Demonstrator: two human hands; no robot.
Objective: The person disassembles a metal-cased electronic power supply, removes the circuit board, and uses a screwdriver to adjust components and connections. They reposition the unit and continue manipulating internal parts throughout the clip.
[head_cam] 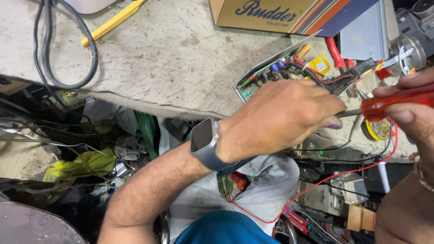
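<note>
Screwdriver [398, 103], orange see-through handle, clamped in right hand [413, 113] at right edge of worktop [172, 58]; metal shaft points left under left hand [280, 117]. Left hand rests curled over circuit board [266, 74] with red and black wires [343, 79]; whether it grips anything, cannot tell. Smartwatch [203, 138] on left wrist. Cardboard box [280, 16] at far edge.

Left forearm runs up from bottom left, bare, wrist bent, smartwatch on wrist. Left hand [280, 115] palm down, knuckles up, fingers curled under, fingertips pinched toward the right. Right hand [409, 106] enters from right edge, fingers and thumb closed around a handle, thumb on top. Right forearm bare at lower right, bracelet on wrist. Hands near each other.
</note>
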